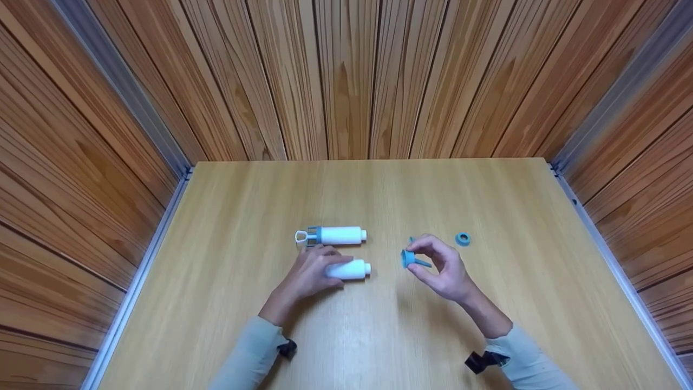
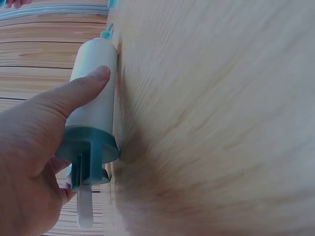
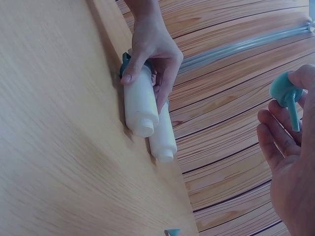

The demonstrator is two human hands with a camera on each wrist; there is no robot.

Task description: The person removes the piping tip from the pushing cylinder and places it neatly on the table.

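My left hand (image 1: pixel 313 271) grips a white icing syringe (image 1: pixel 352 270) lying on its side, thumb along the near side of the barrel. In the left wrist view its teal collar (image 2: pixel 88 142) and white plunger handle (image 2: pixel 85 209) show behind the barrel. The threaded-looking tip faces right, with no nozzle on it. My right hand (image 1: pixel 445 271) pinches a teal nozzle (image 1: pixel 407 258) between thumb and fingertips, raised over the table. Its wide mouth points left and its thin spout right. A matching syringe (image 1: pixel 342 235) lies just beyond the left hand.
A teal ring cap (image 1: pixel 463 239) lies to the right, beyond the right hand. Another small teal nozzle (image 3: pixel 172 232) sits on the wooden table (image 1: pixel 346 195), mostly hidden by the right hand in the head view. Wood-patterned panels (image 1: pixel 346 81) stand at the back and sides.
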